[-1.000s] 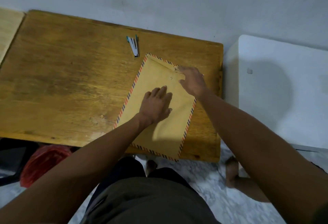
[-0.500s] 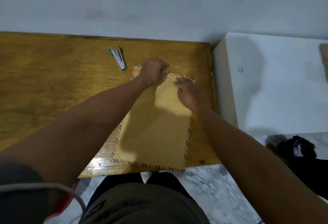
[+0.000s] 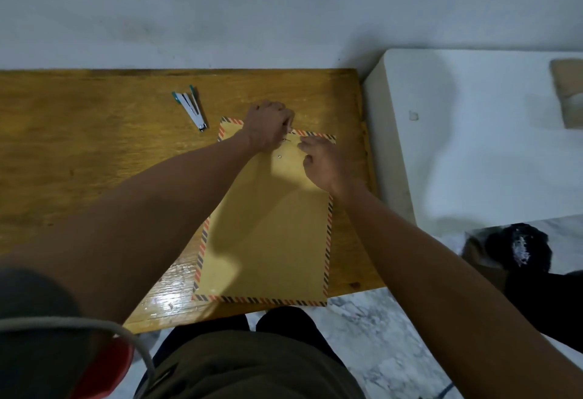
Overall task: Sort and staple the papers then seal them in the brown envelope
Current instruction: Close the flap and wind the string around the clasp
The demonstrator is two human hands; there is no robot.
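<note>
The brown envelope (image 3: 268, 240), edged in red and dark stripes, lies flat on the wooden table (image 3: 94, 146) with its near end over the front edge. My left hand (image 3: 268, 124) is fisted at the envelope's top edge, pinching a thin string there. Fingers curled, my right hand (image 3: 321, 161) presses on the flap just right of a small metal rivet (image 3: 279, 156). A small stapler (image 3: 191, 108) with teal ends lies apart, up and left of the envelope. No loose papers show.
A white surface (image 3: 473, 146) butts against the table's right side, with a brown object (image 3: 568, 95) on its far right. A black object (image 3: 517, 247) sits on the marble floor at the right. Something red (image 3: 107, 367) shows at the lower left.
My left hand has gone from the envelope's middle up to its top edge and closed there. My right hand stays near the flap. The view has shifted.
</note>
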